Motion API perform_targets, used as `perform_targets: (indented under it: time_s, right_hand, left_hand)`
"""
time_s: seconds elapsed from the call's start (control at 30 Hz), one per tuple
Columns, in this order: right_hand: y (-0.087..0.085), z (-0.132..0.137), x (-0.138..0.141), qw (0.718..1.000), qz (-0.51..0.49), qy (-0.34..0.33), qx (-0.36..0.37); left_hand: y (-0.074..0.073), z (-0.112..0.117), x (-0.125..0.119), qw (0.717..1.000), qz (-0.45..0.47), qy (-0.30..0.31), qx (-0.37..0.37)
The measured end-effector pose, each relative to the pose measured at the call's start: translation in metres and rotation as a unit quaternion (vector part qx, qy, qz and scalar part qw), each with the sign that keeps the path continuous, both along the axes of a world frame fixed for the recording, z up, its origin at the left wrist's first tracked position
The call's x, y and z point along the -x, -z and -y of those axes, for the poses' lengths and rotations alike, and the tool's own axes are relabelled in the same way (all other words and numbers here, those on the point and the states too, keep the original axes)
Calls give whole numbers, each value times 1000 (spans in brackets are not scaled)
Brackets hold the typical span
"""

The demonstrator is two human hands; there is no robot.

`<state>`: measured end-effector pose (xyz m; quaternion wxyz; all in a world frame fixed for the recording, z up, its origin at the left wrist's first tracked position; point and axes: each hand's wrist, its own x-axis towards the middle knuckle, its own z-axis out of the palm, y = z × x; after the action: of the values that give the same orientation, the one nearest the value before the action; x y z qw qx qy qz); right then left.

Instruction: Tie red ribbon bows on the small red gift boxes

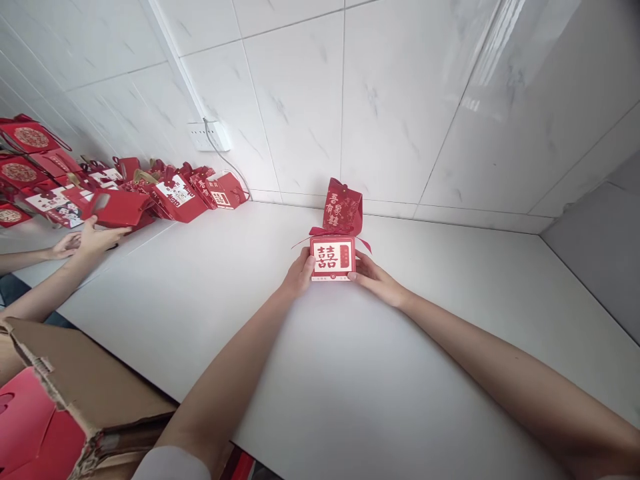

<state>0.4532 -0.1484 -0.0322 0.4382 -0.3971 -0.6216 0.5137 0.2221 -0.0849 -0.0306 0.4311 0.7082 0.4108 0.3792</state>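
A small red and white gift box (332, 259) with a large red double-happiness character faces me over the white table. My left hand (299, 272) grips its left side, thumb on the front. On the right side, my right hand (376, 279) holds it near the lower corner, thumb on the front edge and the other fingers partly hidden behind. A red ribbon (325, 231) lies along the top of the box, its ends sticking out to both sides. Just behind stands a red gift bag (342, 208) with pale characters, close to the wall.
Many red gift boxes and bags (176, 195) crowd the table's back left. Another person's hands (95, 235) hold a red box (119, 207) there. An open cardboard box (85, 380) with red contents stands at lower left. A socket (209, 136) with a cable is on the tiled wall.
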Motion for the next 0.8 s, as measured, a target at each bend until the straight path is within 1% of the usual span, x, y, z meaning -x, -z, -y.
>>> perform_targets:
  time_s: [0.13, 0.27, 0.47, 0.67, 0.7, 0.73, 0.8]
  right_hand:
    - [0, -1, -1, 1000, -16, -6, 8]
    - [-1, -1, -2, 1000, -21, -8, 5]
    - [-2, 0, -3, 999, -26, -20, -14]
    - [0, -1, -2, 999, -20, -12, -22]
    - [1, -1, -1, 1000, -17, -1, -26]
    - [1, 0, 0, 999, -11, 27, -34]
    - [2, 1, 5, 989, 18, 134, -61]
  left_hand:
    - [-3, 0, 4, 999, -17, 26, -13]
    - [-2, -3, 5, 999, -19, 36, -6]
    - [-1, -2, 5, 999, -15, 33, 3]
    - [-8, 0, 5, 1000, 2, 12, 2]
    - [-9, 1, 3, 1000, 7, 3, 1]
    - [-10, 3, 0, 1000, 13, -9, -1]
    - [-10, 10, -10, 999, 32, -41, -6]
